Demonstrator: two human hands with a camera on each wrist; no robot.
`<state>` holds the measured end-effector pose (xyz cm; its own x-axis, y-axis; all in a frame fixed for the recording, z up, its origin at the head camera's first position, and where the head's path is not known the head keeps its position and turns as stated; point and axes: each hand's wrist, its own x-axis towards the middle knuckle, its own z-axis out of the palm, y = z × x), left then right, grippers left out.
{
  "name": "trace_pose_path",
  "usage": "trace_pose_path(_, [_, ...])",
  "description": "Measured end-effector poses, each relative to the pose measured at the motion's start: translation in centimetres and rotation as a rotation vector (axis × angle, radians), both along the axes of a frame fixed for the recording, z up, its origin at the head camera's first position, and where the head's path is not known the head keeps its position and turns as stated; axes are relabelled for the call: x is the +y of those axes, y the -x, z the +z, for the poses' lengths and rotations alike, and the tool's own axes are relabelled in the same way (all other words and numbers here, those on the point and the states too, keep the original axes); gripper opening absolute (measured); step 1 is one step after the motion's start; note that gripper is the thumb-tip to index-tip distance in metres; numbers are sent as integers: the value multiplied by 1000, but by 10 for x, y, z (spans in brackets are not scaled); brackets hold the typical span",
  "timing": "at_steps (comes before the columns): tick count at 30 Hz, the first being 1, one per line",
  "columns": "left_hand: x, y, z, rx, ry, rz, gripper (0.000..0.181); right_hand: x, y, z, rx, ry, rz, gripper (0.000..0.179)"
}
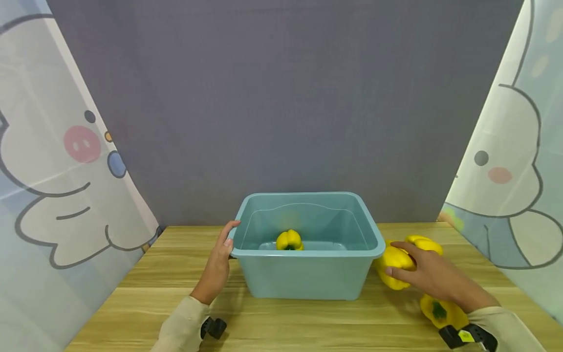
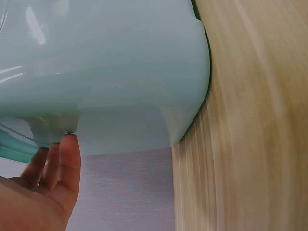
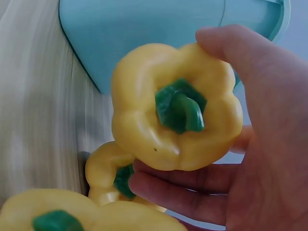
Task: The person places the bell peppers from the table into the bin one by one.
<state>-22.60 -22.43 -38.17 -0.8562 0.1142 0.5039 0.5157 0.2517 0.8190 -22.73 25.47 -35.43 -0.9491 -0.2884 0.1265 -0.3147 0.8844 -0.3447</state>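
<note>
My left hand [image 1: 216, 266] holds the left rim of a blue-green plastic bin [image 1: 308, 276]; in the left wrist view its fingers [image 2: 70, 166] touch the bin's outer wall [image 2: 130, 77] below the rim. At the bin's right side, my right hand [image 1: 433, 274] grips a yellow bell pepper [image 1: 389, 274]. The right wrist view shows that pepper's green stem [image 3: 180, 108] facing the camera, with thumb and fingers around its side. One yellow bell pepper [image 1: 289, 240] lies inside the bin. Two more, a farther pepper [image 1: 424, 243] and a nearer pepper [image 1: 442, 313], lie around the right hand.
The bin stands on a wood-grain table [image 1: 281, 325]. A grey backdrop [image 1: 272, 107] rises behind the table. Cartoon-printed curtains hang on both sides, a left curtain [image 1: 53, 205] and a right curtain [image 1: 506, 186].
</note>
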Motion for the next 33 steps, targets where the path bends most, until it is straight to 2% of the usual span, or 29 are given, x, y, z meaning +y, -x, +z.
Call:
trace_pose_path(8, [0, 1, -1, 10, 1, 9, 49, 0, 0, 2, 1, 5, -25, 80])
trace_pose_path(18, [0, 2, -2, 13, -11, 2, 48, -1, -2, 4, 96, 37, -46, 74])
trace_pose_path(25, [1, 2, -1, 10, -16, -8, 49, 1, -2, 6, 99, 77, -70, 75])
trace_pose_path(33, [1, 1, -1, 15, -10, 10, 49, 0, -1, 7, 131, 89, -87, 74])
